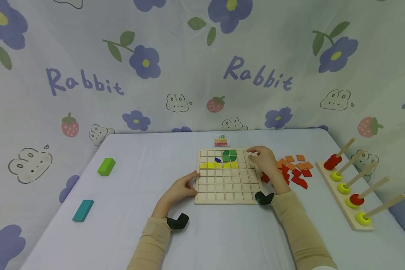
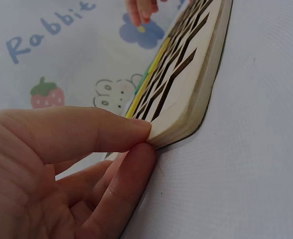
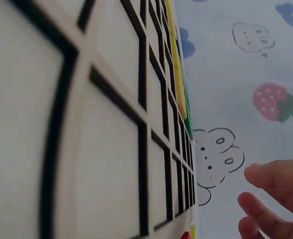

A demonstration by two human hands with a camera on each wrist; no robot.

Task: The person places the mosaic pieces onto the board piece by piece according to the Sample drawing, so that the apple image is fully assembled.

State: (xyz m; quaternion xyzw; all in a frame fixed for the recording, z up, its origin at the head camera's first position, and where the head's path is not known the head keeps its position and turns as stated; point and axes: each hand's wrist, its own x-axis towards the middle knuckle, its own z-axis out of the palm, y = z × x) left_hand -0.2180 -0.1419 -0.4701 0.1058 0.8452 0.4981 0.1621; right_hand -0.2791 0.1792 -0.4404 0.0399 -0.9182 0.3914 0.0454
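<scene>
A square wooden grid board (image 1: 227, 184) lies on the white table, with green pieces (image 1: 226, 158), a row of yellow pieces (image 1: 210, 165) and one blue piece (image 1: 217, 159) in its upper cells. At the board's left side, my left hand (image 1: 179, 187) holds the edge with thumb and fingers; in the left wrist view the thumb (image 2: 106, 130) lies against the rim near a corner. Above the upper right part of the board hovers my right hand (image 1: 264, 162). Its thumb and fingers (image 3: 265, 216) are apart, and nothing shows between them.
Orange pieces (image 1: 290, 166) and red pieces (image 1: 300, 182) lie loose right of the board. Farther right stands a peg rack (image 1: 345, 205) with red and yellow beads. A pattern card (image 1: 221, 141) sits behind the board. Left lie a green block (image 1: 106, 167) and a teal block (image 1: 83, 210).
</scene>
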